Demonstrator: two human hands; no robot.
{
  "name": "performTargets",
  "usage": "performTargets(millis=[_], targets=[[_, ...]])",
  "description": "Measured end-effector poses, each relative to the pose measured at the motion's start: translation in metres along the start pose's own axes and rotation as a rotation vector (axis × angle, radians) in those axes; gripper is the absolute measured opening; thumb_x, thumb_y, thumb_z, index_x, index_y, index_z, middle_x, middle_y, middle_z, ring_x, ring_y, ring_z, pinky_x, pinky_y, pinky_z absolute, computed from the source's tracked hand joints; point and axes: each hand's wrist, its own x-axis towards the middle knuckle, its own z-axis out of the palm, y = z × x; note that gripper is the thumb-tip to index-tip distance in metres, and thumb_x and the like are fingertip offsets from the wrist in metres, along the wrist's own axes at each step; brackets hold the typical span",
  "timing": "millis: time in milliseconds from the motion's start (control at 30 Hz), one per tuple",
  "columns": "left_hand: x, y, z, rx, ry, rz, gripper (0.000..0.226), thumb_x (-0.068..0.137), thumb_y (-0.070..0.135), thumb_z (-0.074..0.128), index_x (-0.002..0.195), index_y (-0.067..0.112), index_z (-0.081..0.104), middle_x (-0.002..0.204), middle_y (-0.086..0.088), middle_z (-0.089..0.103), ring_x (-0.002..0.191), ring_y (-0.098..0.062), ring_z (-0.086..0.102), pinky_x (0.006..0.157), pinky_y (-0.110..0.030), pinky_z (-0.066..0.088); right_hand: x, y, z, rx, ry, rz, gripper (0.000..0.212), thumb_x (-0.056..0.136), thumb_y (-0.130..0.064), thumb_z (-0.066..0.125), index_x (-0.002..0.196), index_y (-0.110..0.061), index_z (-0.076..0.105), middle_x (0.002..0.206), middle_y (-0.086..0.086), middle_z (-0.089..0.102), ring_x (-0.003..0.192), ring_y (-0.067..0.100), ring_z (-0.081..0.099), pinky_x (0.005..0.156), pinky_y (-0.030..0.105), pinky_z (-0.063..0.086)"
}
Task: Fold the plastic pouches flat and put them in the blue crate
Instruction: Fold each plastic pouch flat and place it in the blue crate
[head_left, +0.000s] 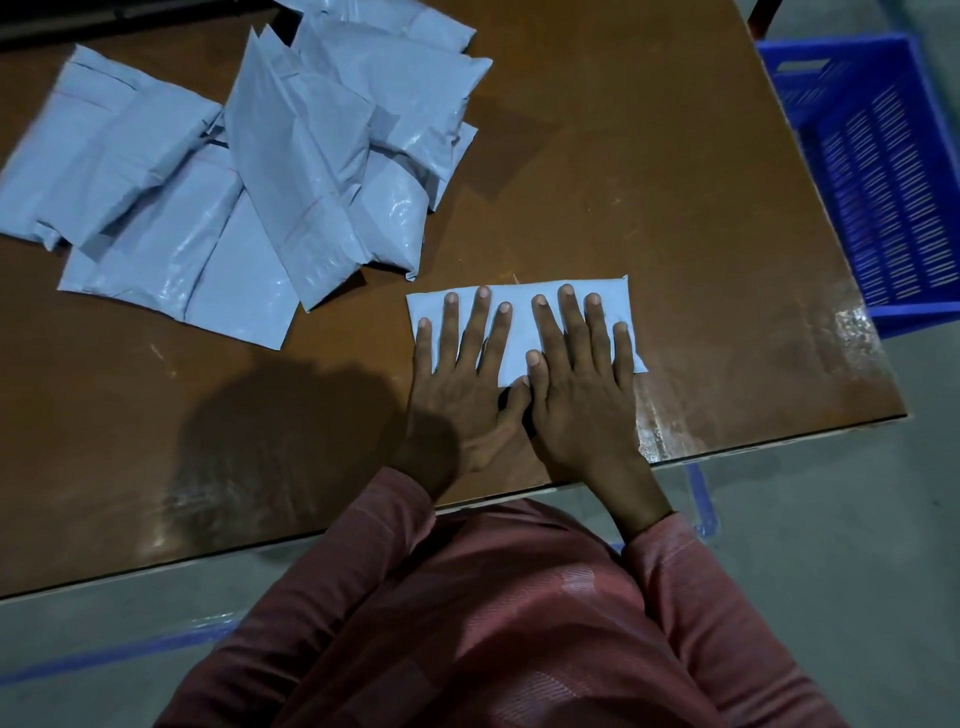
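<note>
A small folded pale grey-blue pouch (519, 332) lies flat on the brown table near its front edge. My left hand (462, 384) and my right hand (582, 384) press down on it side by side, fingers straight and spread, thumbs touching. The palms cover the pouch's near half. A pile of several unfolded pouches (249, 171) of the same colour spreads over the table's far left. The blue crate (878, 171) stands off the table's right edge; the part of its slatted floor that shows holds nothing.
The brown table (675, 197) has a rounded right corner next to the crate. Blue tape lines (130, 652) mark the grey floor below the near edge. My pink-sleeved arms and lap fill the bottom of the view.
</note>
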Motion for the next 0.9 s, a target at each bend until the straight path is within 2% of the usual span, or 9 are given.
performTargets(millis=[200, 300, 367, 433, 467, 567, 667, 900], targets=[[0.002, -0.006, 0.004, -0.019, -0.004, 0.042, 0.076, 0.103, 0.058, 0.022, 0.165, 0.018, 0.008, 0.173, -0.008, 0.002, 0.159, -0.031, -0.002, 0.124, -0.059, 0.014, 0.005, 0.004, 0.001, 0.057, -0.081, 0.002, 0.057, 0.109, -0.040, 0.021, 0.162, -0.029, 0.006, 0.170, -0.002, -0.001, 0.156, 0.020, -0.008, 0.126, 0.050, 0.004], [0.001, -0.013, -0.003, -0.135, 0.004, 0.050, 0.068, 0.107, 0.055, 0.022, 0.165, 0.026, 0.004, 0.173, -0.003, -0.002, 0.159, -0.024, -0.008, 0.127, -0.055, 0.007, 0.008, 0.011, -0.010, 0.120, -0.143, -0.045, 0.058, 0.108, -0.045, 0.015, 0.162, -0.031, 0.002, 0.170, -0.004, -0.006, 0.156, 0.018, -0.014, 0.125, 0.051, -0.001], [0.005, -0.018, -0.012, -0.154, 0.061, 0.048, 0.061, 0.110, 0.049, 0.022, 0.165, 0.028, 0.008, 0.173, -0.002, 0.004, 0.160, -0.024, -0.004, 0.128, -0.053, 0.005, 0.013, 0.011, -0.020, 0.116, -0.075, -0.072, 0.057, 0.108, -0.045, 0.016, 0.162, -0.030, 0.009, 0.170, -0.003, 0.001, 0.156, 0.020, -0.010, 0.125, 0.052, -0.003], [0.015, -0.025, -0.019, -0.109, 0.105, 0.061, 0.058, 0.111, 0.044, 0.022, 0.165, 0.025, 0.014, 0.173, -0.002, 0.010, 0.160, -0.025, 0.002, 0.128, -0.051, 0.009, 0.023, 0.007, -0.025, 0.083, -0.014, -0.112, 0.053, 0.109, -0.042, 0.020, 0.161, -0.028, 0.020, 0.169, -0.001, 0.014, 0.157, 0.023, 0.000, 0.125, 0.053, 0.003], [0.020, -0.031, -0.020, -0.106, 0.104, 0.059, 0.058, 0.112, 0.044, 0.021, 0.165, 0.022, 0.016, 0.173, -0.002, 0.010, 0.160, -0.025, 0.001, 0.128, -0.050, 0.011, 0.028, 0.005, -0.025, 0.091, -0.042, -0.126, 0.052, 0.110, -0.041, 0.021, 0.161, -0.028, 0.020, 0.169, -0.002, 0.015, 0.157, 0.022, 0.001, 0.125, 0.054, 0.005], [0.026, -0.044, -0.011, -0.115, 0.046, 0.071, 0.060, 0.111, 0.045, 0.018, 0.164, 0.019, 0.018, 0.172, -0.003, 0.011, 0.160, -0.024, 0.002, 0.127, -0.050, 0.013, 0.036, 0.009, -0.014, 0.141, -0.149, -0.125, 0.053, 0.110, -0.042, 0.021, 0.162, -0.034, 0.011, 0.170, -0.005, 0.006, 0.157, 0.018, -0.006, 0.126, 0.051, 0.003], [0.021, -0.047, 0.000, -0.106, 0.033, 0.089, 0.060, 0.111, 0.045, 0.019, 0.164, 0.018, 0.017, 0.172, -0.003, 0.013, 0.159, -0.025, 0.007, 0.127, -0.050, 0.013, 0.031, 0.010, -0.006, 0.090, -0.108, -0.118, 0.053, 0.109, -0.042, 0.019, 0.161, -0.036, 0.010, 0.170, -0.004, 0.006, 0.157, 0.019, -0.004, 0.126, 0.047, 0.000], [0.023, -0.045, 0.000, -0.091, 0.045, 0.066, 0.060, 0.111, 0.046, 0.019, 0.164, 0.018, 0.019, 0.172, -0.004, 0.014, 0.159, -0.027, 0.006, 0.127, -0.050, 0.014, 0.031, 0.004, -0.001, 0.025, -0.070, -0.076, 0.052, 0.109, -0.040, 0.020, 0.161, -0.034, 0.017, 0.169, -0.003, 0.015, 0.157, 0.020, 0.002, 0.125, 0.051, 0.006]])
